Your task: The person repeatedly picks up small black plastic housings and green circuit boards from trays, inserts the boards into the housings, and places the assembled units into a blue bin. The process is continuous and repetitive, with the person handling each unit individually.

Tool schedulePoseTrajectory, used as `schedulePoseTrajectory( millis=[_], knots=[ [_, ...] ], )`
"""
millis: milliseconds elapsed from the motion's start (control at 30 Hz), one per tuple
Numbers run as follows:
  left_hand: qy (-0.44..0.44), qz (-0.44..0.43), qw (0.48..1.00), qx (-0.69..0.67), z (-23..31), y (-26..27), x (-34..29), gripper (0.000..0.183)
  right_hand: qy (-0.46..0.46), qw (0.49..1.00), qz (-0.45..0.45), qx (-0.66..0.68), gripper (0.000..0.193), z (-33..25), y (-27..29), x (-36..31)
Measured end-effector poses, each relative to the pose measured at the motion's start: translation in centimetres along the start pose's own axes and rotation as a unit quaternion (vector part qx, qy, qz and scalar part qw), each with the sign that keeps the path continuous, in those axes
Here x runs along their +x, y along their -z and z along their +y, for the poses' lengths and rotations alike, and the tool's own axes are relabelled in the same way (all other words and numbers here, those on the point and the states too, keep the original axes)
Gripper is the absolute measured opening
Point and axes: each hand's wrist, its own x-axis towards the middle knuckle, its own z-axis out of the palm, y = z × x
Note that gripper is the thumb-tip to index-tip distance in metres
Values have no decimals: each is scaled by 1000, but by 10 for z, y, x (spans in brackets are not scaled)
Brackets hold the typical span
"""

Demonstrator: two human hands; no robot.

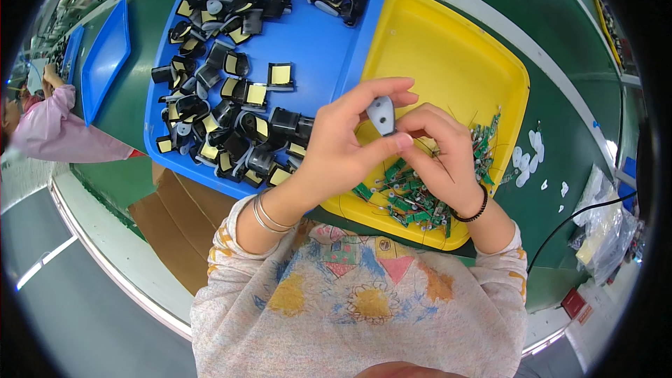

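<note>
In front of my chest, above the yellow tray (514, 119), I hold a small grey teardrop-shaped plastic casing (381, 113) with two dark holes in its face. My left hand (339, 136) is closed on it, thumb below and fingers curled behind. My right hand (442, 157) is pinched at the casing's lower end. Thin dark wires show around its fingers, but what they grip is hidden. Below lies a pile of small green circuit boards (420, 203) with wires attached, inside the yellow tray.
A blue tray (308, 49) at left holds many black-and-grey casings (227, 119) with pale yellow pads. White oval pieces (525, 161) and a clear plastic bag (602, 224) lie right on the green table. Far left are another blue tray (108, 59) and a person's pink sleeve (66, 129).
</note>
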Motion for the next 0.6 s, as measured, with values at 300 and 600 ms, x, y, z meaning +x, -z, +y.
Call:
schedulePoseTrajectory(
  millis=[300, 600],
  knots=[
    [25, 205, 712, 671, -2, 52, 1, 38, 113, 903, 100, -402, 12, 100, 112, 105],
    [120, 146, 732, 654, -16, 63, 1, 23, -76, 854, 43, -513, 22, 161, 168, 140]
  ],
)
